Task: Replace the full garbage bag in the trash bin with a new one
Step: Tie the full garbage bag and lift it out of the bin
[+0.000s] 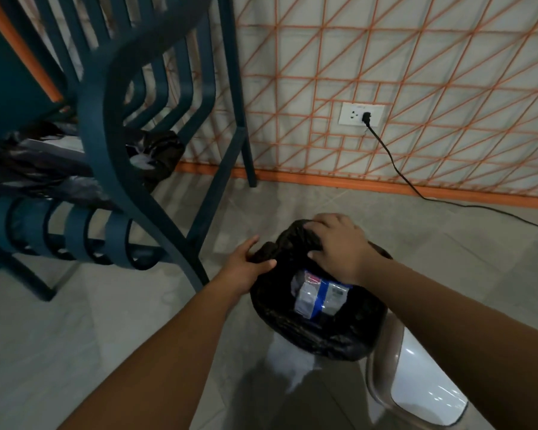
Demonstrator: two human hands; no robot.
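A black garbage bag (311, 333) lines a white trash bin (288, 364) on the floor at lower centre. Inside it lies a silver and blue package (319, 297). My left hand (246, 263) grips the bag's bunched rim at its left side. My right hand (339, 243) grips the gathered black plastic at the far edge of the bag. The bin's white lid (423, 389) with a tan rim lies open to the right. More black plastic bags (162, 150) lie on the seat of the chair at the left.
A dark teal slatted chair (115, 125) stands close at the left, one leg just beside the bin. Behind is a white wall with an orange grid, a socket (361, 114) and a black cable (395, 169) running along the floor to the right. Grey tiled floor surrounds the bin.
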